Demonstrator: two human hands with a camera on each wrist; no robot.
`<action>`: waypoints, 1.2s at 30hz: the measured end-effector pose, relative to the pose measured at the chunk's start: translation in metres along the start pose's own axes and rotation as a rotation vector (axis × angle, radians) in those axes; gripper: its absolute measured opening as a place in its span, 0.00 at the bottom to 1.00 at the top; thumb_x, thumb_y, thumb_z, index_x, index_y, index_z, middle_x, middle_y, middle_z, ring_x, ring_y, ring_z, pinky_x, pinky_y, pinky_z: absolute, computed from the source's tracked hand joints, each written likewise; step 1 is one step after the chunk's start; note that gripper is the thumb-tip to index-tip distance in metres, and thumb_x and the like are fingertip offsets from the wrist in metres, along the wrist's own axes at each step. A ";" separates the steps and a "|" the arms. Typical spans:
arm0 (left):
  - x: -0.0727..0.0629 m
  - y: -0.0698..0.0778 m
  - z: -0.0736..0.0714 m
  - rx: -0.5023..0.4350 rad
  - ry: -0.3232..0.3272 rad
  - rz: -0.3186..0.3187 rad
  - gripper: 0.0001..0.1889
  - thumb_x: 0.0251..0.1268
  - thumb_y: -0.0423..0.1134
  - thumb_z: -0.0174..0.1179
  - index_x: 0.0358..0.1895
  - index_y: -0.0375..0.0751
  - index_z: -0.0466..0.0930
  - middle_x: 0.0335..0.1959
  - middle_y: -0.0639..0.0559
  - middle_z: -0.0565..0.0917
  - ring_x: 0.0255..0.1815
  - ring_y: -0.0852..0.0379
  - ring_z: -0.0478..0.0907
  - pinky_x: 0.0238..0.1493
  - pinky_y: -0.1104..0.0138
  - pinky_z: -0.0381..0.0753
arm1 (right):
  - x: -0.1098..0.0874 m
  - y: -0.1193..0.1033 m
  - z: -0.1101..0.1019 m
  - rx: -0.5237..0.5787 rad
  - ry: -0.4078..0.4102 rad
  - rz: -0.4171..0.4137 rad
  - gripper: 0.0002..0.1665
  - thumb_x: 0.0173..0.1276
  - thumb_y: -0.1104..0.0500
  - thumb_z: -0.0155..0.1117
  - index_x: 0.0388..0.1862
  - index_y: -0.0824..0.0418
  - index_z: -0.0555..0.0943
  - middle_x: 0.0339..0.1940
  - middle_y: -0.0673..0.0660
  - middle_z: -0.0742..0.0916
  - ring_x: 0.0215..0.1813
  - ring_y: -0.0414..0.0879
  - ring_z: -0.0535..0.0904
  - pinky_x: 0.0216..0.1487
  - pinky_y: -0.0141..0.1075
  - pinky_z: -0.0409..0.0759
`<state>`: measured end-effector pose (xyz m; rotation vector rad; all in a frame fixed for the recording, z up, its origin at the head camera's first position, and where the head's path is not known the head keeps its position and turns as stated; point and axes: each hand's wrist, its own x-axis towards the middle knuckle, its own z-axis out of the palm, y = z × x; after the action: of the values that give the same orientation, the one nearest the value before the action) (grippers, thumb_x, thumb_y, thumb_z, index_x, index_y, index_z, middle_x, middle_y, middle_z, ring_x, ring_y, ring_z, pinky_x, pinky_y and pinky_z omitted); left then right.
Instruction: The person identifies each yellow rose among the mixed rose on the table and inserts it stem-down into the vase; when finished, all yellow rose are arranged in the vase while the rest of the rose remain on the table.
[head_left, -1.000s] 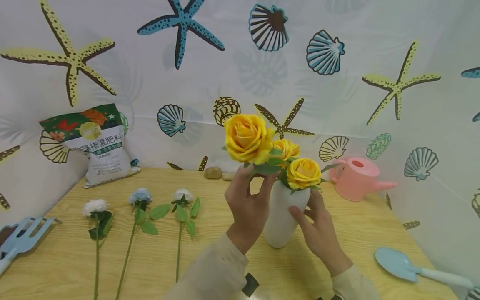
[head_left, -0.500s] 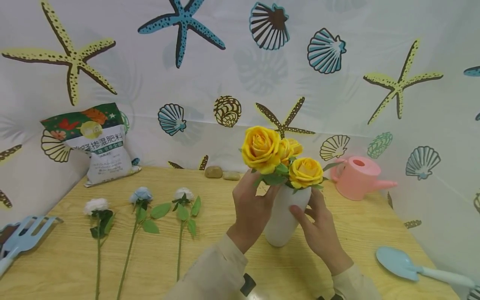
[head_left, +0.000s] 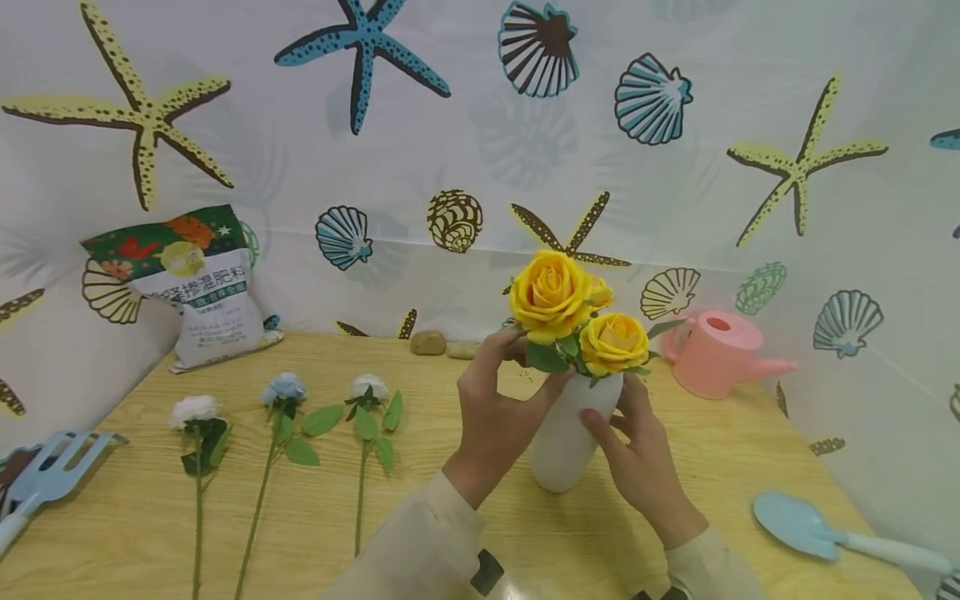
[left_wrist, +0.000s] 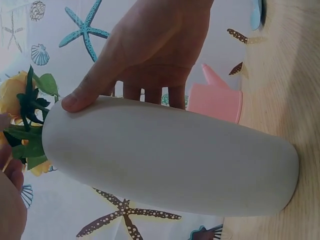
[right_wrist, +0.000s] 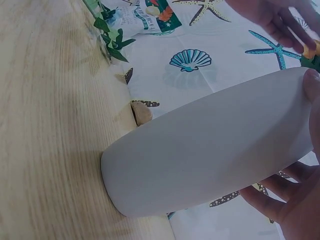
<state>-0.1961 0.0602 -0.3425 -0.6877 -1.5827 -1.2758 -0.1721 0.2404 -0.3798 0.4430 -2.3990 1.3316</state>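
A white vase (head_left: 564,433) stands tilted with its base at the wooden table, its mouth leaning to the right. My right hand (head_left: 643,462) grips its upper part, thumb on the near side and fingers on the far right side, as the left wrist view shows. Several yellow roses with green leaves come out of the mouth; the largest rose (head_left: 550,293) is at the left, a lower rose (head_left: 614,342) in front. My left hand (head_left: 498,408) is at the left of the largest rose, thumb and fingers spread apart, fingertips beside its leaves and thumb tip near the rim.
On the table's left lie a white flower (head_left: 195,412), a blue flower (head_left: 283,389) and another white flower (head_left: 367,388). A garden fork (head_left: 56,475) is far left, a fertilizer bag (head_left: 213,308) behind. A pink watering can (head_left: 716,354) and blue trowel (head_left: 798,525) are at right.
The largest rose has come down and right, closer to the other roses over the vase. My left hand has moved with it and its fingers have spread. The right hand keeps its grip.
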 end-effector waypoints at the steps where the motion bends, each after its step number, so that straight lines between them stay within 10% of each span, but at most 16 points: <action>1: 0.001 0.001 -0.002 -0.023 0.015 0.026 0.27 0.49 0.30 0.78 0.52 0.30 0.76 0.39 0.42 0.87 0.36 0.52 0.81 0.39 0.61 0.84 | 0.000 0.000 0.000 0.003 -0.001 0.000 0.35 0.76 0.61 0.60 0.76 0.60 0.59 0.70 0.61 0.75 0.68 0.56 0.75 0.57 0.23 0.76; 7: 0.015 0.016 -0.008 -0.117 0.097 0.097 0.23 0.54 0.33 0.75 0.51 0.29 0.77 0.42 0.41 0.84 0.40 0.50 0.80 0.37 0.62 0.77 | 0.001 -0.002 0.001 0.016 -0.003 0.000 0.36 0.76 0.61 0.60 0.77 0.60 0.58 0.71 0.61 0.74 0.69 0.56 0.74 0.57 0.22 0.75; 14: 0.026 0.029 -0.001 -0.119 0.125 0.026 0.18 0.50 0.26 0.76 0.45 0.30 0.81 0.35 0.41 0.85 0.35 0.50 0.80 0.33 0.64 0.73 | 0.003 -0.002 0.003 0.022 0.006 -0.028 0.37 0.76 0.63 0.60 0.78 0.58 0.58 0.71 0.58 0.74 0.67 0.50 0.75 0.58 0.25 0.78; 36: 0.024 0.018 -0.005 0.002 -0.046 -0.035 0.09 0.59 0.31 0.72 0.42 0.32 0.87 0.31 0.45 0.87 0.32 0.54 0.81 0.31 0.63 0.82 | 0.000 0.002 0.002 0.015 0.012 -0.024 0.41 0.76 0.63 0.60 0.81 0.53 0.55 0.73 0.59 0.71 0.67 0.50 0.75 0.56 0.22 0.77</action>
<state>-0.1883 0.0575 -0.3132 -0.6958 -1.6399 -1.2914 -0.1730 0.2393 -0.3824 0.4649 -2.3680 1.3394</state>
